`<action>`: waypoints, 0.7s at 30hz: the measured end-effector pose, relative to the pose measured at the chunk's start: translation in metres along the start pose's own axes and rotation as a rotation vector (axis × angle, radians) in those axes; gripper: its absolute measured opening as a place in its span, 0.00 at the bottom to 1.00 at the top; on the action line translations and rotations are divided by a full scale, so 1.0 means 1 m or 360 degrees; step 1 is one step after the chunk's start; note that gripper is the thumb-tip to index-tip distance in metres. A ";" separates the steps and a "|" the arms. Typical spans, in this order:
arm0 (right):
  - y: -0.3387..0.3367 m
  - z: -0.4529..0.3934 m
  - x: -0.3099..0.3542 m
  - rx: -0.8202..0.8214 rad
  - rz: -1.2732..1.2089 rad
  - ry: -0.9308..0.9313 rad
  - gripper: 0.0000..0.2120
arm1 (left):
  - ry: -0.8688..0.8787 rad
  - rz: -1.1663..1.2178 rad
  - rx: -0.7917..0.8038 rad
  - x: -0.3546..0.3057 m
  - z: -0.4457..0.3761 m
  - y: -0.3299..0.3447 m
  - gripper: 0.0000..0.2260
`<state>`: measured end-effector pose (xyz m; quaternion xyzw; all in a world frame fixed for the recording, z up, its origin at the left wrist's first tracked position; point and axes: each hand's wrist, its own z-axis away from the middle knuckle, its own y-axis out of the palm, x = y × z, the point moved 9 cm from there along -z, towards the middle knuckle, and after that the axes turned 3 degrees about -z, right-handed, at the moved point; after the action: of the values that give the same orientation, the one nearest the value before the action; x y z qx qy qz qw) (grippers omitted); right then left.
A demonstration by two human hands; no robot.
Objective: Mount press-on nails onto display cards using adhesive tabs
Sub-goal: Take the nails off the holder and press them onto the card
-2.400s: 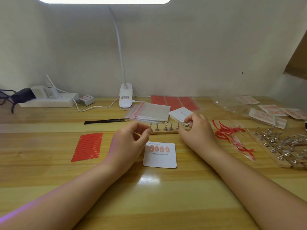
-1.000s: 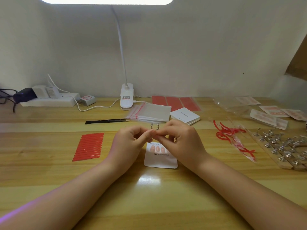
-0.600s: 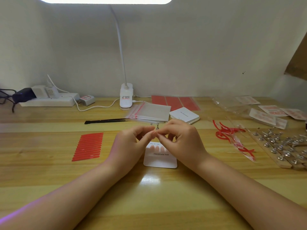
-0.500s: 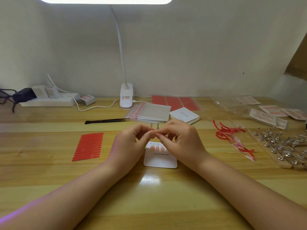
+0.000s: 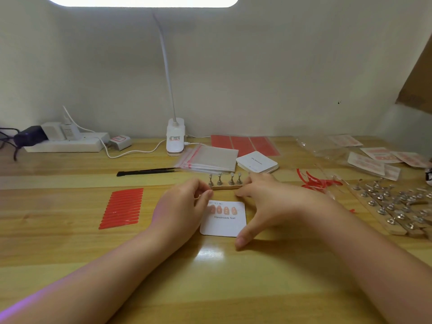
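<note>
Resting on the wooden table (image 5: pixel 70 242), the display card (image 5: pixel 223 224) carries four pink nails (image 5: pixel 222 210) (printed "Handmade Nail"); left hand (image 5: pixel 182 206) curls, thumb meeting forefinger, contents indiscernible. Right hand (image 5: pixel 268 202) spreads slack beside the card, fingers near the nail stand (image 5: pixel 225 182).

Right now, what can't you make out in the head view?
- Left hand: fingers curled; whether they pinch a nail or a tab is too small to tell.
- Display card: top small print unreadable; left edge hidden by the left hand.
- Right hand: motion-blurred fingertips hide the right end of the wooden nail stand.
- Wooden stands at right: cut off by the frame edge.
</note>
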<state>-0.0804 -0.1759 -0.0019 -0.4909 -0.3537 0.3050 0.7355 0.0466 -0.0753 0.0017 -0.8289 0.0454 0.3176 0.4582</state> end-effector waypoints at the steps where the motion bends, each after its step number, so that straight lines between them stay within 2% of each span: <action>1: 0.001 0.000 0.001 0.0003 0.0007 -0.0003 0.51 | -0.0005 -0.0016 0.0009 0.000 0.000 0.001 0.02; 9: -0.006 -0.006 0.004 -0.0129 -0.0114 -0.0081 0.43 | 0.0036 -0.0072 0.0040 -0.004 0.001 0.002 0.02; 14: -0.001 -0.007 0.001 -0.0111 -0.0333 -0.0120 0.35 | -0.0027 0.0077 0.0042 0.002 -0.001 0.001 0.03; 19: 0.003 -0.008 -0.002 -0.0082 -0.0472 -0.0109 0.44 | -0.0074 0.0130 0.0021 0.005 -0.003 0.000 0.04; 21: 0.004 -0.009 -0.002 -0.0064 -0.0469 -0.0100 0.43 | -0.0055 0.0041 0.0034 0.004 -0.003 0.002 0.03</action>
<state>-0.0750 -0.1809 -0.0082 -0.4386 -0.4507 0.2019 0.7508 0.0504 -0.0778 -0.0010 -0.8177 0.0515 0.3373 0.4636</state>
